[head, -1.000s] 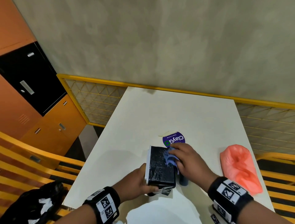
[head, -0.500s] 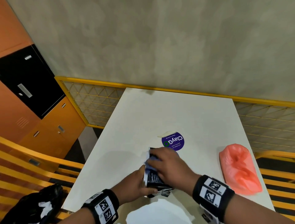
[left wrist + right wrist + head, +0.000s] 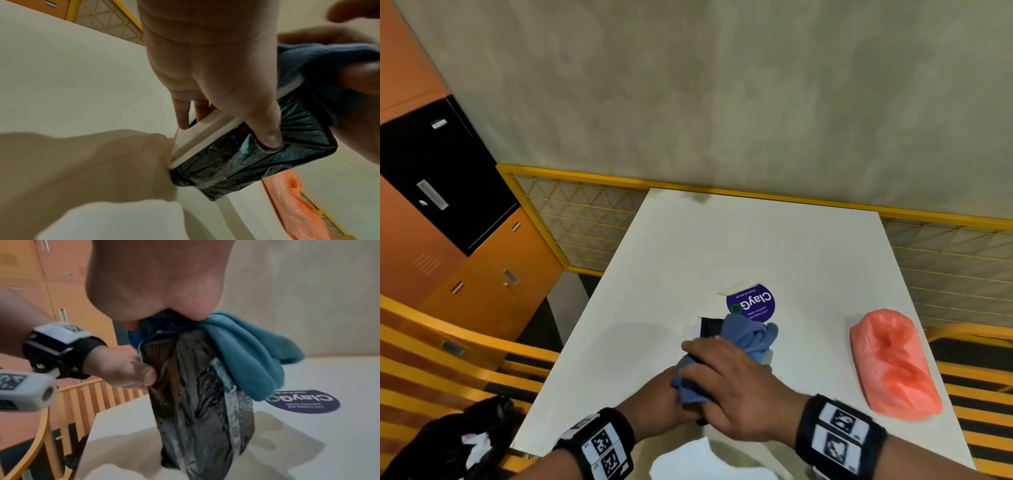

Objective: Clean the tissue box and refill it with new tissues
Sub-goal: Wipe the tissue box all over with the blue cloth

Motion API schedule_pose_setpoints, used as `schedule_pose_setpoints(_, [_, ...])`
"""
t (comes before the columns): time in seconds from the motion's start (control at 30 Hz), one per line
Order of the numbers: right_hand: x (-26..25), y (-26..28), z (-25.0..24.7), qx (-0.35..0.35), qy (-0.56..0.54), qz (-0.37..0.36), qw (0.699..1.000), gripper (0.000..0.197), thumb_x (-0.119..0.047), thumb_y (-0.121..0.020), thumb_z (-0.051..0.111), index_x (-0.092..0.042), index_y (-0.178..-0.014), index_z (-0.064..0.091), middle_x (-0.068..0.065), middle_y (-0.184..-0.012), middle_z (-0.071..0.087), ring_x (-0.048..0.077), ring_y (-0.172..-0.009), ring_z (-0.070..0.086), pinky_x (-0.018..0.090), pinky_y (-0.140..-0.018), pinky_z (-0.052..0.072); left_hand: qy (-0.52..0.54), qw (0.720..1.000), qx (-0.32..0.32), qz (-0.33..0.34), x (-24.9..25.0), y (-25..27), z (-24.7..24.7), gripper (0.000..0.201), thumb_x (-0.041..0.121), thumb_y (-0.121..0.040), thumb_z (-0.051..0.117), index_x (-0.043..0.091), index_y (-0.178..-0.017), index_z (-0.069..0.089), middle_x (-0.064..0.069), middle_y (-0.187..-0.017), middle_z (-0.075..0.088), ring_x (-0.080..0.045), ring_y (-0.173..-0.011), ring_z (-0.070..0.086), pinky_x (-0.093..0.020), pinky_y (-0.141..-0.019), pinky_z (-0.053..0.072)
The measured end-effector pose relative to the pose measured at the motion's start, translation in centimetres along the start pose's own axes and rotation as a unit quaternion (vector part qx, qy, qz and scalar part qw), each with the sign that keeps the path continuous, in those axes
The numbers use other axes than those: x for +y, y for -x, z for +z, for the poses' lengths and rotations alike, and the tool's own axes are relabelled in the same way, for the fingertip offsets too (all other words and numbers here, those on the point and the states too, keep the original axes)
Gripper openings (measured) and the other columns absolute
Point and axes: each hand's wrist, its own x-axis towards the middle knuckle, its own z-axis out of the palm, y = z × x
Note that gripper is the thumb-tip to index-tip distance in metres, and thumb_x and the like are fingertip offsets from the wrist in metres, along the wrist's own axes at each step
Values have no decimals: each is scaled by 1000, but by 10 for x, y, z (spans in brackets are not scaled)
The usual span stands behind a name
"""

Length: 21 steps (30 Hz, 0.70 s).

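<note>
The tissue box (image 3: pixel 708 329) is wrapped in black plastic and has a white rim. It stands on edge on the white table (image 3: pixel 722 246), near the front. My left hand (image 3: pixel 654 394) grips its near end, thumb on the black wrap (image 3: pixel 257 155) and fingers (image 3: pixel 183 116) behind the white rim. My right hand (image 3: pixel 726 380) lies over the top of the box and holds a blue cloth (image 3: pixel 751 337) against it. The cloth (image 3: pixel 246 353) bunches over the far end. A pink-orange pack of tissues (image 3: pixel 893 366) lies to the right on the table.
A round purple sticker (image 3: pixel 751 305) is stuck to the table just beyond the box. Yellow mesh railing (image 3: pixel 585 219) borders the table's far and side edges. A black bag (image 3: pixel 448 442) lies on the orange slatted seat at lower left. Orange cabinets (image 3: pixel 482 281) stand at left.
My right hand has drawn the cloth from the box's far right side across to its near left end. The left hand keeps its grip on the box.
</note>
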Motion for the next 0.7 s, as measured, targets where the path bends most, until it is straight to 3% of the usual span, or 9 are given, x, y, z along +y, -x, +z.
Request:
schedule_pose_setpoints(0.03, [-1, 7, -5, -1, -16, -12, 1000, 32, -12, -81, 55, -10, -112, 56, 18, -130, 52, 30, -115, 50, 39, -98, 40, 53, 998, -15, -10, 0, 2, -2, 27, 8, -94, 62, 32, -106, 58, 9, -97, 65, 6, -95, 59, -15, -89, 52])
schedule_pose_setpoints(0.07, [4, 14, -10, -7, -8, -23, 1000, 25, -12, -82, 53, -9, -107, 58, 18, -129, 53, 31, -114, 51, 39, -95, 43, -1, 999, -26, -19, -1, 5, -3, 20, 17, -94, 62, 29, -110, 57, 8, -99, 66, 3, -97, 61, -25, -92, 54])
schedule_pose_setpoints(0.13, [26, 23, -14, -18, 54, -27, 998, 21, -20, -88, 55, -15, -107, 63, 14, -133, 54, 31, -121, 51, 41, -98, 45, -32, 997, 3, -72, -17, 6, 4, 43, 38, -90, 68, 30, -129, 51, 14, -119, 65, -1, -115, 61, -33, -101, 51])
schedule_pose_setpoints(0.23, [60, 26, -15, -3, 131, 71, 989, 32, -43, -91, 55, -31, -121, 61, 5, -136, 56, 30, -124, 52, 43, -98, 46, 2, 994, 16, -111, -15, 2, 4, 75, 54, -84, 79, 34, -145, 40, 24, -138, 59, 3, -127, 55, -34, -108, 48])
schedule_pose_setpoints(0.33, [61, 15, -16, 58, 111, 193, 973, 35, -46, -89, 52, -30, -118, 63, 5, -116, 60, 31, -99, 58, 39, -77, 51, 25, 989, 15, -144, -14, 1, 4, 77, 56, -81, 81, 38, -142, 40, 23, -134, 60, 2, -125, 56, -35, -107, 48])
schedule_pose_setpoints(0.47, [30, 7, -10, 50, 103, 173, 978, 34, -47, -86, 57, -27, -113, 61, 3, -101, 54, 27, -85, 52, 36, -66, 47, 29, 990, 22, -138, -6, 1, 2, 65, 42, -84, 84, 40, -138, 47, 26, -129, 61, 0, -121, 59, -28, -104, 49])
schedule_pose_setpoints(0.57, [18, 17, -19, 1, 27, 131, 991, 67, -61, -80, 61, -36, -137, 39, -5, -120, 49, 16, -105, 48, 29, -86, 43, 72, 990, 27, -122, -2, -1, 2, 56, 37, -90, 82, 34, -139, 56, 19, -137, 61, -1, -129, 56, -26, -109, 46])
schedule_pose_setpoints(0.63, [26, 30, -29, 16, -106, 174, 979, 88, -57, -72, 72, -43, -143, 23, -17, -139, 37, 1, -127, 37, 21, -104, 34, 75, 988, 37, -131, -5, 1, 2, 58, 48, -87, 82, 33, -137, 60, 19, -136, 60, 1, -128, 56, -33, -110, 47])
schedule_pose_setpoints(0.7, [39, 46, -35, 40, -205, 255, 944, 102, -47, -65, 81, -48, -144, 16, -25, -145, 31, -6, -134, 31, 17, -107, 31, 58, 987, 32, -147, -11, 4, 3, 62, 55, -83, 81, 35, -137, 58, 28, -130, 60, 7, -122, 57, -35, -108, 48])
